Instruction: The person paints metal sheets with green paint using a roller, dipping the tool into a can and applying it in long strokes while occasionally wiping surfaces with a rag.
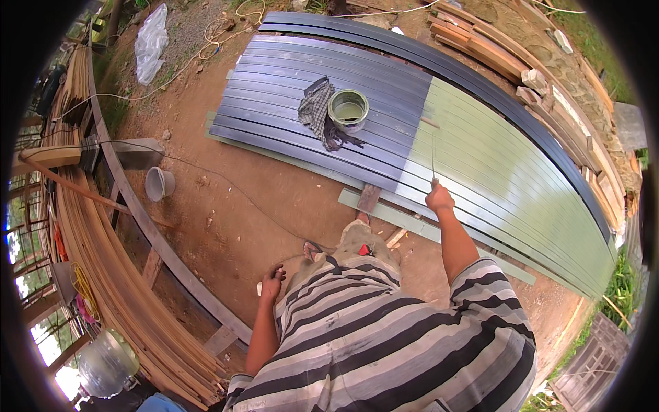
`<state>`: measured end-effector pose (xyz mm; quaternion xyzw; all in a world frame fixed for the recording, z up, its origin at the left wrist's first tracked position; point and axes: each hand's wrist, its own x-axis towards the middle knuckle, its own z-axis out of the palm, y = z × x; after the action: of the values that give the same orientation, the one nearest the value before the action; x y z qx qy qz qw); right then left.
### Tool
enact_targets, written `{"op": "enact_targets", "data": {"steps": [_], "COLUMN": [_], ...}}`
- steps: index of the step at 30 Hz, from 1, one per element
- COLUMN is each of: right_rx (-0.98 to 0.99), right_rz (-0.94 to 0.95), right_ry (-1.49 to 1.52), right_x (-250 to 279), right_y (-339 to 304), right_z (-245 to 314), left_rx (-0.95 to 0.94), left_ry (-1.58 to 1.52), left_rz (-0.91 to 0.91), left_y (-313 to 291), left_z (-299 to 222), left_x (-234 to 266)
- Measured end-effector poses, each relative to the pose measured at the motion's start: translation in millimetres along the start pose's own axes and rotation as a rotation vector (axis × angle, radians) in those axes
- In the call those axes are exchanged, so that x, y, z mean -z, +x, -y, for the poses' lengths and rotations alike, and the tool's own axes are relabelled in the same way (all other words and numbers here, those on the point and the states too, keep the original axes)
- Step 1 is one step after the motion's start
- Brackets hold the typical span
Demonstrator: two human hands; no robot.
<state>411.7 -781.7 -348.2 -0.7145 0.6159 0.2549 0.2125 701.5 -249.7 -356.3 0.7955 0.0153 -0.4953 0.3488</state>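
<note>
The long-handled brush (432, 147) stands at about one o'clock from the person, its head touching the laid-out metal strips (329, 82) right where the pale green painted part (501, 172) meets the dark bare part. The right hand (439, 198) has its fingers closed around the lower end of the thin handle. The left hand (272, 283), at about nine o'clock beside the body, hangs loosely curled; a small pale object shows beside it, but I cannot tell whether it is held. At eleven o'clock from the brush head, a paint can (348, 110) with greenish paint sits on the dark strips, a checked rag (317, 110) touching it. The painting looks roughly half done; the next stroke would call for working leftward over the dark strips, and for reloading from the can.
</note>
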Motion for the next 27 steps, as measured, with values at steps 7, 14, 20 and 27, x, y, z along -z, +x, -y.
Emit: {"op": "enact_targets", "data": {"steps": [7,14,20,27], "right_rx": [0.021,0.003,-0.072,-0.065], "right_rz": [0.025,-0.023,-0.111,-0.174], "right_ry": [-0.035,0.086,0.181,0.205], "right_x": [-113.3,-215.2,-225.0,-213.4], "right_y": [-149.5,-292.7,-340.5,-315.6], "right_z": [-12.5,-11.8,-4.5,-6.1], "left_rx": [-0.09,0.04,0.225,0.209], "left_ry": [-0.052,-0.145,-0.123,-0.23], "left_rz": [0.014,-0.023,0.007,-0.016], "left_y": [37.7,41.8,25.5,18.2], "left_z": [35.9,146.3,218.5,229.8], "left_x": [78.5,137.4,139.0,115.4]}}
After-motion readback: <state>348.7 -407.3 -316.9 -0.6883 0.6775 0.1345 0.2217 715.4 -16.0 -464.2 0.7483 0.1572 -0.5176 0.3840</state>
